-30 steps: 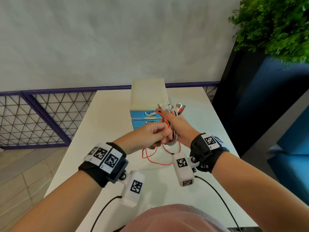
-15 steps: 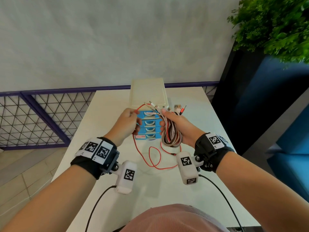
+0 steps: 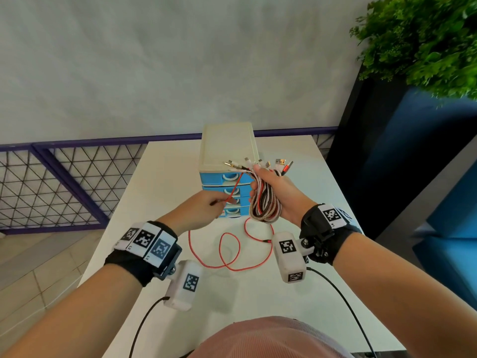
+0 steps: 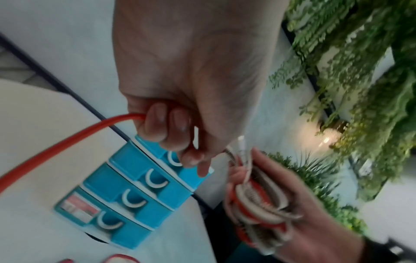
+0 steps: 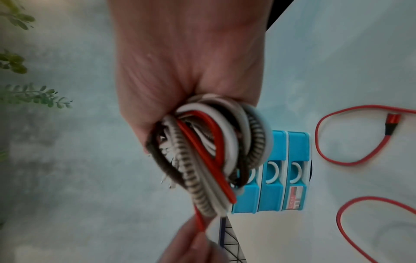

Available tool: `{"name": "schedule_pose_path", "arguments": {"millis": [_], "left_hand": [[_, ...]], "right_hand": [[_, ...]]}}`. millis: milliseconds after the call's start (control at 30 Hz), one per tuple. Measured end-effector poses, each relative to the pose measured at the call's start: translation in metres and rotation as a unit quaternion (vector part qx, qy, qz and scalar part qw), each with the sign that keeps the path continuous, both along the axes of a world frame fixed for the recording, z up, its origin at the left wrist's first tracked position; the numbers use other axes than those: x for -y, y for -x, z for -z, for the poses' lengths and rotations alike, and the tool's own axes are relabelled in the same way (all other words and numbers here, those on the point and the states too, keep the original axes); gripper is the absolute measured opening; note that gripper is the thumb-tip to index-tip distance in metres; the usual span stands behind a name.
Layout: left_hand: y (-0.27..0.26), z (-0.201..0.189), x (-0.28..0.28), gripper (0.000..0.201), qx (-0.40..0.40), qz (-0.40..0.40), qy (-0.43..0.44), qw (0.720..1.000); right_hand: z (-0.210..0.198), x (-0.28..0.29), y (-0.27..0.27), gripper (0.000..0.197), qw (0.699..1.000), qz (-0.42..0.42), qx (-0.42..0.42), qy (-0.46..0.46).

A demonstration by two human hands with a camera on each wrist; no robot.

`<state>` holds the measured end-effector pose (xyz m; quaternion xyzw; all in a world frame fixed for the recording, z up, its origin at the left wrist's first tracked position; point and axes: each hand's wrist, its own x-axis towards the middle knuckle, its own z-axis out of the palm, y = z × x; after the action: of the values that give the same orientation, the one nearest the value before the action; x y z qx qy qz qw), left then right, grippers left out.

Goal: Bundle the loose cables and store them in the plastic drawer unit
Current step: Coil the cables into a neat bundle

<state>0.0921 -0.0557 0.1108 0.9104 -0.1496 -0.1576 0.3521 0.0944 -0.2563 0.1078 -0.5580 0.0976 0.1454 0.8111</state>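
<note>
My right hand [image 3: 273, 192] grips a folded bundle of cables [image 3: 264, 205], white, braided and red, with the plugs [image 3: 258, 164] fanning out above the fist. The bundle [image 5: 209, 151] fills the right wrist view. My left hand [image 3: 206, 209] pinches a red cable [image 3: 233, 187] that runs taut up to the bundle. In the left wrist view the red cable [image 4: 67, 140] leaves the curled fingers [image 4: 157, 124]. Its slack [image 3: 229, 254] lies looped on the white table [image 3: 160, 177]. Behind both hands stands the drawer unit [image 3: 227, 151], cream top, blue drawers, all closed.
A purple mesh railing [image 3: 64, 182] runs along the table's left and far side. A dark blue planter [image 3: 402, 156] with a green plant [image 3: 423, 40] stands at the right. The red cable's plug end [image 5: 391, 122] lies on the table near the drawer unit.
My left hand has moved away from the right, out to the left and then lower, drawing the red cable taut. The right hand has risen with the bundle.
</note>
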Motion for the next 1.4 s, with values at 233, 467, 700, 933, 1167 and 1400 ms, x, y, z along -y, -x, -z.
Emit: {"name": "schedule_pose_path", "arguments": {"millis": [233,467,700,933,1167,1400], "left_hand": [[0.01,-0.021,0.02,0.026,-0.021,-0.066,0.188,0.98],[0.015,-0.023,0.045,0.022,0.052,-0.07,0.192,0.977],[0.023,-0.025,0.046,0.021,0.153,-0.019,0.13,0.979],[0.028,-0.034,0.049,0.023,0.112,-0.064,0.09,0.988],[0.047,-0.025,0.032,0.032,-0.302,0.093,0.203,0.927],[0.024,-0.005,0.015,0.03,-0.137,0.092,-0.117,0.979]], "right_hand": [[0.005,-0.005,-0.002,0.043,0.989,0.025,0.048,0.137],[0.0,-0.018,0.004,0.056,0.999,-0.003,0.049,0.016],[-0.002,-0.016,0.006,0.031,0.999,-0.036,0.026,0.011],[-0.008,-0.015,0.004,0.006,0.991,0.05,0.052,0.115],[-0.019,0.004,-0.007,0.005,0.985,0.14,0.082,0.056],[-0.032,0.013,0.005,0.009,0.993,0.007,0.081,0.08]]}}
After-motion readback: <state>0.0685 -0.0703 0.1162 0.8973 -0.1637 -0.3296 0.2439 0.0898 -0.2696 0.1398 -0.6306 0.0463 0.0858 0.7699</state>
